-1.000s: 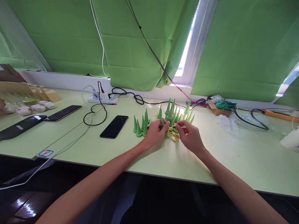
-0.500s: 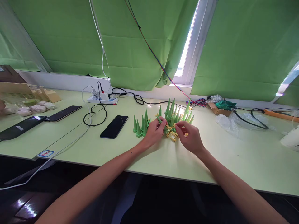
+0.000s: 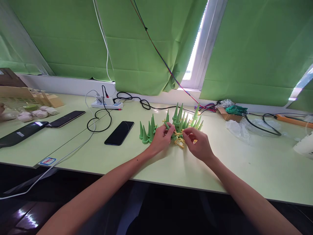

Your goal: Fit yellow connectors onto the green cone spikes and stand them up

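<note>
Two bare hands are seen in the head view, held close together over a pale green table [image 3: 244, 176]. A green cone [image 3: 167, 125] is pinched by the left hand [image 3: 161, 136], with its thumb and finger pressed close on it. The cone is tipped over: its point is turned up and away to the left, and its wide end seems to be turned toward the right hand [image 3: 198, 143]. The right thumb and finger are brought nearly together, and a thin yellow stick [image 3: 178, 133] seems to be held at their tips. The stick is seen in the small gap between the hands, just left of the right fingertips, with its long way laid from side to side. Whether it is touched by the cone cannot be told. Below, more yellow sticks [image 3: 180, 143] are heaped loosely. Upright cones [image 3: 145, 135] are set left of the left hand, and others are set behind both hands. The cones are smooth, round and pointy, with wider rings at the bottom, and seem to be made of plastic. Farther left, a flat, shiny black phone [image 3: 119, 133] is seen.
</note>
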{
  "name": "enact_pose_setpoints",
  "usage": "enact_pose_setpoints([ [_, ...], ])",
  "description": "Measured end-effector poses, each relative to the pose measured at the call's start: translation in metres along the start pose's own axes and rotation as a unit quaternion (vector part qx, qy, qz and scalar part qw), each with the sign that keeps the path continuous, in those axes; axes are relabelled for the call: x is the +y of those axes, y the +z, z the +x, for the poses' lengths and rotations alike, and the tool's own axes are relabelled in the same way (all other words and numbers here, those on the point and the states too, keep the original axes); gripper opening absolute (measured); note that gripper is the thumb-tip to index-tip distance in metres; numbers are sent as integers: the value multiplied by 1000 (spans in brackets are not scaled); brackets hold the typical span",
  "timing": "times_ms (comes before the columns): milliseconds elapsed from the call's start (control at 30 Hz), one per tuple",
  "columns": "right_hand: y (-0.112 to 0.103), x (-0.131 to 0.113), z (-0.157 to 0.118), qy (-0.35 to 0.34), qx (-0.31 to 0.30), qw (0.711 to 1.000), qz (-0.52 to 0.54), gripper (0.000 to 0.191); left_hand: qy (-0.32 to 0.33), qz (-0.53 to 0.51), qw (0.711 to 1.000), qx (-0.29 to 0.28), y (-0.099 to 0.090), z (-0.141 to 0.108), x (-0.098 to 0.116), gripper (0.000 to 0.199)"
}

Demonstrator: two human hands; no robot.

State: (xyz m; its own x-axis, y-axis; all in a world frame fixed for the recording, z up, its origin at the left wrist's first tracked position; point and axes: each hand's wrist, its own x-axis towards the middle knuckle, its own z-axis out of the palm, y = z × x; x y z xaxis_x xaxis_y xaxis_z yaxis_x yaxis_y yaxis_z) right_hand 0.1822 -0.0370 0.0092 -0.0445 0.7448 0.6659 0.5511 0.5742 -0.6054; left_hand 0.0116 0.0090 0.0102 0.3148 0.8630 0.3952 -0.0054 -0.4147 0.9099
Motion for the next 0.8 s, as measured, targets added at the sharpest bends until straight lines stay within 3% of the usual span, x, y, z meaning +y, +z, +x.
enact_pose_setpoints([
  [433, 2, 10, -1, 19, -68, 998, 2, 21, 19, 87, 996, -2, 1, -1, -1, 38],
  [800, 1, 9, 1, 26, -71, 997, 10, 23, 2, 56, 998, -5, 0, -1, 1, 39],
])
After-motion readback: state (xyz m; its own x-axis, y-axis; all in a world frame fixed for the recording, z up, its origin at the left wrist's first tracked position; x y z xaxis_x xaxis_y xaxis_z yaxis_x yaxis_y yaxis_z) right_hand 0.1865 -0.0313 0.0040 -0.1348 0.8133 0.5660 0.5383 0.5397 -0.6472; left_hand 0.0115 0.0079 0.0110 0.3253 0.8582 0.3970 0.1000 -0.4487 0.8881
